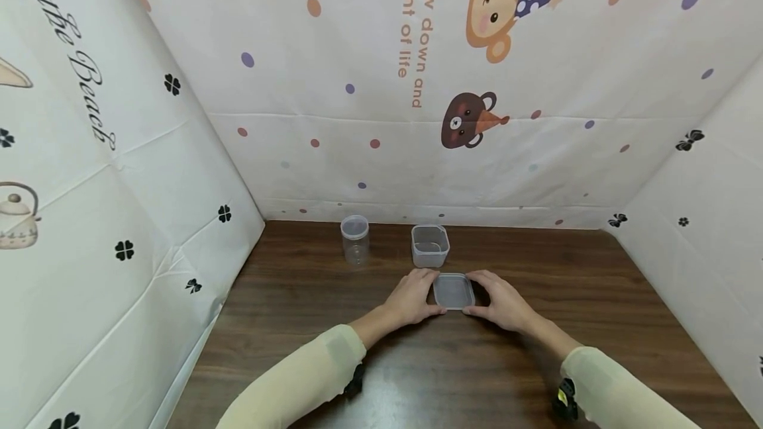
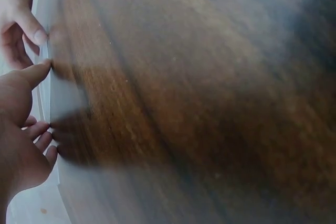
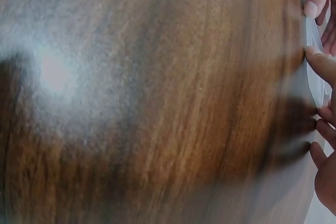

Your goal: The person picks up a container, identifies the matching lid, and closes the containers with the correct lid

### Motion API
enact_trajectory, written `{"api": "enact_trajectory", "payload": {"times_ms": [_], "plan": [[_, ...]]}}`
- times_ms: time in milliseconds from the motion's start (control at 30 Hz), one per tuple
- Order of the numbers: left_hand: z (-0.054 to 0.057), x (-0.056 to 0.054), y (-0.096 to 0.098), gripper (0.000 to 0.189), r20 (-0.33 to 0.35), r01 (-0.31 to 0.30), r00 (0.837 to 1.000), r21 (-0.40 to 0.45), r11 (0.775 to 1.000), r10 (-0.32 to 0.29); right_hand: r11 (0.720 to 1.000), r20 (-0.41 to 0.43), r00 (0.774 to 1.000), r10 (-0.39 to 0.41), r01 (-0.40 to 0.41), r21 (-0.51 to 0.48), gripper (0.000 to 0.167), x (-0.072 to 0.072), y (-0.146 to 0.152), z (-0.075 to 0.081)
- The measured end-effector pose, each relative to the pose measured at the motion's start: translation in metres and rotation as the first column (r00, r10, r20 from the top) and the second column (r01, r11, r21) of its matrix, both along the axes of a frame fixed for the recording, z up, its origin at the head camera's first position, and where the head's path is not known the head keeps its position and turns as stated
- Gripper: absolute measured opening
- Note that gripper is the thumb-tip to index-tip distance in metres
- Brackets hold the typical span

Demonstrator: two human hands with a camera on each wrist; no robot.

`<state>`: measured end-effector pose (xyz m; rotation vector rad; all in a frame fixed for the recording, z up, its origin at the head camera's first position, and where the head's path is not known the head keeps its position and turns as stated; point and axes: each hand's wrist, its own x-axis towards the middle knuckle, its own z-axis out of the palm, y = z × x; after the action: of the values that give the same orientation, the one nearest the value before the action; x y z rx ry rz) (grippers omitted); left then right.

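Note:
A square, translucent plastic lid (image 1: 454,291) lies flat on the wooden table between the two hands. My left hand (image 1: 413,298) holds its left side, thumb at the near corner and fingers at the far one. On the opposite side my right hand (image 1: 501,302) grips the lid the same way, its thumb at the near right corner. In the left wrist view, fingertips of the left hand (image 2: 23,129) touch the table; the right wrist view shows fingertips of the right hand (image 3: 325,124) down on it too. Just beyond the lid stands a lidless square clear container (image 1: 430,258).
A round clear jar (image 1: 356,247) with its lid on stands upright at the back, left of the square container. White printed cloth (image 1: 369,164) walls the table (image 1: 596,296) at the back and both sides.

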<state>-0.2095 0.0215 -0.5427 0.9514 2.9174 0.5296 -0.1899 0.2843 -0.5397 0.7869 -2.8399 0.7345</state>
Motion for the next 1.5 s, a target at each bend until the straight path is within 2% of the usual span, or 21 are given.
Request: {"api": "enact_trajectory", "payload": {"times_ms": [133, 267, 467, 600, 767, 1000, 1267, 1500], "plan": [[0.002, 0.001, 0.001, 0.08, -0.003, -0.01, 1.0, -0.009, 1.0, 0.01, 1.0, 0.031, 0.999, 0.008, -0.009, 0.017, 0.077, 0.0, -0.001, 0.001], [0.003, 0.0, 0.001, 0.078, -0.029, 0.016, 0.999, -0.047, 0.999, -0.017, 0.999, 0.07, 0.997, 0.023, -0.025, 0.026, 0.079, 0.001, 0.001, 0.003], [0.002, -0.002, -0.002, 0.076, -0.05, 0.052, 0.997, -0.061, 0.997, -0.055, 0.999, 0.071, 0.997, 0.031, -0.033, 0.02, 0.078, 0.002, 0.003, 0.003], [0.003, -0.002, -0.005, 0.076, -0.031, 0.069, 0.997, -0.051, 0.996, -0.071, 1.0, 0.074, 0.997, 0.015, -0.015, 0.002, 0.077, 0.002, 0.003, 0.002], [0.003, -0.006, -0.011, 0.079, 0.034, 0.085, 0.996, 0.011, 0.996, -0.085, 0.999, 0.136, 0.991, 0.001, 0.005, -0.039, 0.078, 0.0, 0.001, 0.005], [0.007, -0.009, -0.025, 0.081, 0.149, 0.078, 0.984, 0.144, 0.986, -0.099, 0.986, 0.233, 0.972, 0.031, 0.009, -0.169, 0.075, 0.0, -0.002, 0.014], [0.012, -0.008, -0.037, 0.08, 0.143, 0.062, 0.985, 0.247, 0.967, -0.1, 0.974, 0.248, 0.967, 0.054, 0.004, -0.226, 0.075, -0.003, -0.007, 0.02], [0.022, -0.007, -0.044, 0.08, 0.142, 0.043, 0.985, 0.328, 0.944, -0.094, 0.955, 0.294, 0.955, 0.047, 0.044, -0.294, 0.076, -0.002, -0.013, 0.03]]}}
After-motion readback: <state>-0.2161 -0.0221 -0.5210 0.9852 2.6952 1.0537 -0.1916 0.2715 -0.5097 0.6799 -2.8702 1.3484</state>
